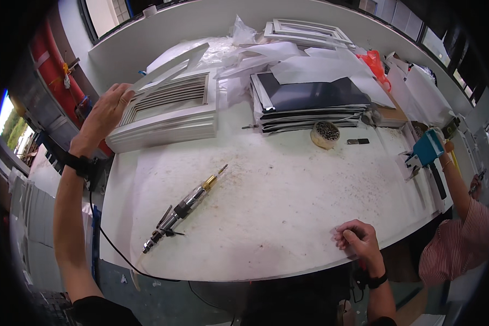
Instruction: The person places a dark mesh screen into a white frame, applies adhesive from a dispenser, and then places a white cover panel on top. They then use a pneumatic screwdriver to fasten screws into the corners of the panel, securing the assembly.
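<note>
My left hand (107,113) is closed on the near end of a white frame (171,68). That frame is tilted up over a stack of white louvered vent frames (165,127) at the table's far left. My right hand (358,239) is over the table's front right edge with its fingers curled in and the thumb across them. Whatever it may hold is hidden. Between my hands, a chrome and brass air screwdriver (186,205) lies slantwise on the white table (277,217), its bit pointing to the far right.
Dark flat sheets (315,98) are stacked at the back, with a round tub of screws (326,135) in front. Beyond are white wrapping sheets (304,68) and more frames (309,32). At right, another person's arm (457,182) is near a teal tool (425,148).
</note>
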Tool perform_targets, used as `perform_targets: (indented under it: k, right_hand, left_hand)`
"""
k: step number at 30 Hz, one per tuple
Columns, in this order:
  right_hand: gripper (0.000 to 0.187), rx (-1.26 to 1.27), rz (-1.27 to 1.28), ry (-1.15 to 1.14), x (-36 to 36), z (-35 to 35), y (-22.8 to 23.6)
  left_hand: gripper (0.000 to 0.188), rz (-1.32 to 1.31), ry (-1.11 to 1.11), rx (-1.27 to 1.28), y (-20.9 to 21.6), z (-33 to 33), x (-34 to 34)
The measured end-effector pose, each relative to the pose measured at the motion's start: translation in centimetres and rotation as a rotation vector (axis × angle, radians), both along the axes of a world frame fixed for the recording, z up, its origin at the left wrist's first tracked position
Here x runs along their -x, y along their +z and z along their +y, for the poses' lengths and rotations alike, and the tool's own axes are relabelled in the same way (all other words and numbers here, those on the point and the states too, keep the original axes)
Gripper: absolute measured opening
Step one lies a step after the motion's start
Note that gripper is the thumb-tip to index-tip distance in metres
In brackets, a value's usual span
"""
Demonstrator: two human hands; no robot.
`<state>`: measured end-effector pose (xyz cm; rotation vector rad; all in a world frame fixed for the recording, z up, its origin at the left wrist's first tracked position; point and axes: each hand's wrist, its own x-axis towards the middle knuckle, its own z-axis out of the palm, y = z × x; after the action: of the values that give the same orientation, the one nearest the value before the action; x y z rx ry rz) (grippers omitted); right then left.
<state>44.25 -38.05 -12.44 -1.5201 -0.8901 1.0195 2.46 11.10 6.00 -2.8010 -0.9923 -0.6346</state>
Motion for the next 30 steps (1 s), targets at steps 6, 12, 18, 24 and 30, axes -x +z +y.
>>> perform_targets:
  k: [6, 12, 18, 24, 30]
  right_hand:
    - [0.021, -0.056, 0.063, 0.03, -1.1, -0.2, -0.8]
    - [0.032, -0.166, 0.107, 0.096, -2.6, -1.3, 0.3]
    - [0.041, -0.299, 0.076, -0.147, -7.6, -4.6, -1.3]
    - [0.039, -0.266, -0.004, -0.324, -11.7, -9.8, -0.3]
    - [0.03, -0.179, -0.087, -0.216, -12.7, -10.6, -1.2]
  left_hand:
    - [0.042, -0.099, 0.03, -0.01, 4.0, -17.0, 0.6]
    - [0.078, 0.056, -0.12, 0.095, -0.8, -36.4, -4.3]
    - [0.065, 0.107, -0.352, 0.251, -8.4, -44.1, -10.9]
    - [0.057, 0.048, -0.434, 0.348, -15.2, -46.2, -18.2]
    - [0.055, 0.019, -0.341, 0.236, -17.8, -44.5, -21.3]
